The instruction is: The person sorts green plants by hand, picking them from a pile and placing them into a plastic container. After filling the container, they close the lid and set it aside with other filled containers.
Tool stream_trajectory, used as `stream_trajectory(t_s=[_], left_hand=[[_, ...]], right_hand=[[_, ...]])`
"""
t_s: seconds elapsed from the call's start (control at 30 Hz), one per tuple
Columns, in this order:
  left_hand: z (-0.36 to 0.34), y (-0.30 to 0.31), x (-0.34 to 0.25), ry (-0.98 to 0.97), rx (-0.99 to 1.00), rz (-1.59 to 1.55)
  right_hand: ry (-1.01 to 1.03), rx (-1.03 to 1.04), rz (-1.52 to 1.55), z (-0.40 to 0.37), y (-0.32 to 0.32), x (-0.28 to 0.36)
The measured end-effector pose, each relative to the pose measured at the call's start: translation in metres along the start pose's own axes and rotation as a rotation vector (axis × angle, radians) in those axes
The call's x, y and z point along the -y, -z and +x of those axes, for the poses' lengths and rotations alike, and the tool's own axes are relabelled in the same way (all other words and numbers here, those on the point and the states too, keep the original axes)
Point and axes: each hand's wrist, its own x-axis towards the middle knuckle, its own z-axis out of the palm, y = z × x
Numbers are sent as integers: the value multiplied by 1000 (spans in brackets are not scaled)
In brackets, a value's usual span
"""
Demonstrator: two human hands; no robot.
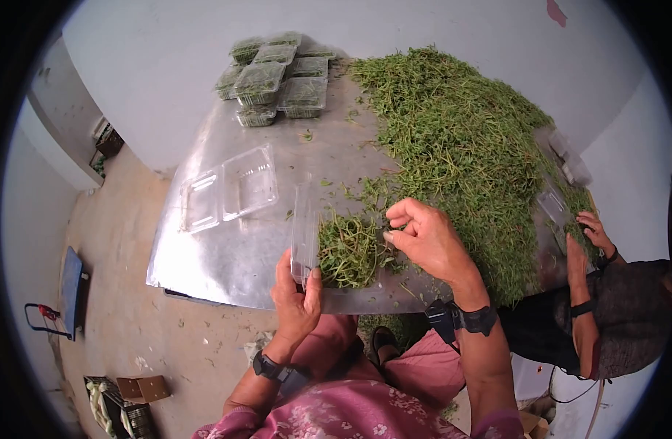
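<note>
My left hand (297, 291) grips the near end of a clear plastic container (304, 227), whose lid side stands upright. Green leafy stems (349, 251) fill the container's other half and spill over its right side. Just right of these stems is my right hand (416, 233), its fingers curled with thumb and forefinger a little apart; nothing shows between them. Behind and to the right, a large heap of the same greens (460, 146) spreads over the metal table (226, 267). An open, empty clear container (230, 188) lies on the table at the left.
Filled, closed containers (259, 82) are stacked at the back left. A co-worker's hands (586, 238) are at the right edge by another clear container (553, 205). A blue cart (73, 293) and a crate (120, 410) are on the floor at left.
</note>
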Motion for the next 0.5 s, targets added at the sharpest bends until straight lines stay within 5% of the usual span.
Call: stream_trajectory(t_s=[0.27, 0.5], left_hand=[[1, -2, 1, -27, -16, -8], [2, -1, -8, 4, 16, -43]], right_hand=[[435, 55, -276, -5, -41, -6], [572, -9, -526, -2, -71, -7]])
